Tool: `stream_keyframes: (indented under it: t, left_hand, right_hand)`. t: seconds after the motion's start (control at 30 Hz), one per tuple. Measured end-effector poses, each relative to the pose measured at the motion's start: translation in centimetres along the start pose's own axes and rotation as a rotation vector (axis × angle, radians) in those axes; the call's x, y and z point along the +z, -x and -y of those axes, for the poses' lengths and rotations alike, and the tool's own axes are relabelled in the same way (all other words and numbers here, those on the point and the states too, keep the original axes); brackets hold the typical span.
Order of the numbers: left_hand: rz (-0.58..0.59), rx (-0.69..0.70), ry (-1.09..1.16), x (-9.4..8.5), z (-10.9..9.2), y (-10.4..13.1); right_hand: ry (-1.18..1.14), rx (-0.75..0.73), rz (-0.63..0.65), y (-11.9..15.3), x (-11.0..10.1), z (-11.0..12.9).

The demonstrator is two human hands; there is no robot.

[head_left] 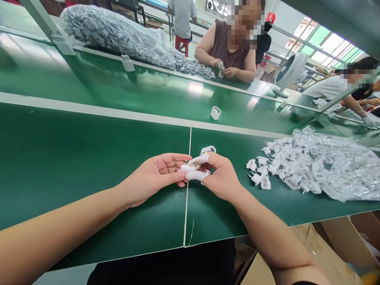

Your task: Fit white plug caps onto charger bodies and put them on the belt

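Note:
Between my two hands is a small white plug piece [187,168] with metal pins pointing up. My left hand [162,171] pinches it with thumb and fingertips from the left. My right hand [216,172], its thumb and forefinger wrapped in white covers, grips it from the right. Just behind my right hand lies a white oval housing [208,150], partly hidden by the fingers. Another white housing [215,113] stands on the green surface beyond the pale strip.
On the right, many white plug pieces [279,162] spill from a clear plastic bag [344,166]. A long bag of white parts [118,35] lies across the bench, near a seated person [227,47]. A fan [291,71] stands at the back right, cardboard boxes [323,253] below.

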State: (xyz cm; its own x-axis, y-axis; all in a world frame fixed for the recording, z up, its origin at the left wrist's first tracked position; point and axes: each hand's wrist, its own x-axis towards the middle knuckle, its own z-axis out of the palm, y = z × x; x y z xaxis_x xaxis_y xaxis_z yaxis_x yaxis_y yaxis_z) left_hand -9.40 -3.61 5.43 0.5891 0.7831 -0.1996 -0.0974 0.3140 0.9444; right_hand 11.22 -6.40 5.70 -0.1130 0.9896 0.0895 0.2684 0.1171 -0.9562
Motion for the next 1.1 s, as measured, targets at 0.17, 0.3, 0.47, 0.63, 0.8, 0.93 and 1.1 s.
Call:
stream_keyframes:
  t: [0.17, 0.3, 0.47, 0.63, 0.8, 0.93, 1.1]
  left_hand:
    - [-0.096, 0.118, -0.158, 1.2, -1.2, -2.2]
    - [-0.373, 0.215, -0.616, 1.7, -0.4, -5.2]
    - [-0.308, 0.201, -0.818, 2.8, 1.4, -8.0]
    - [-0.199, 0.218, -0.839, 3.0, 1.6, -8.1]
    - [-0.136, 0.321, -0.801, 2.2, 2.3, -7.4]
    - [-0.113, 0.422, -0.800, 1.5, 3.2, -7.7]
    - [-0.110, 0.478, -0.789, 1.3, 3.8, -8.0]
  right_hand:
    - [-0.193, 0.159, -0.092, -1.8, -3.2, -0.2]
    - [-0.419, 0.253, -0.189, -2.8, -5.9, -0.3]
    - [-0.458, 0.260, -0.166, -3.0, -6.5, -0.7]
    - [-0.190, 0.161, -0.224, -3.0, -6.9, -1.2]
    - [0.144, -0.070, -0.202, -2.7, -6.6, -1.8]
    - [0.369, -0.219, -0.124, -2.1, -5.6, -1.8]
    - [0.569, -0.318, -0.064, -1.7, -5.1, -1.7]
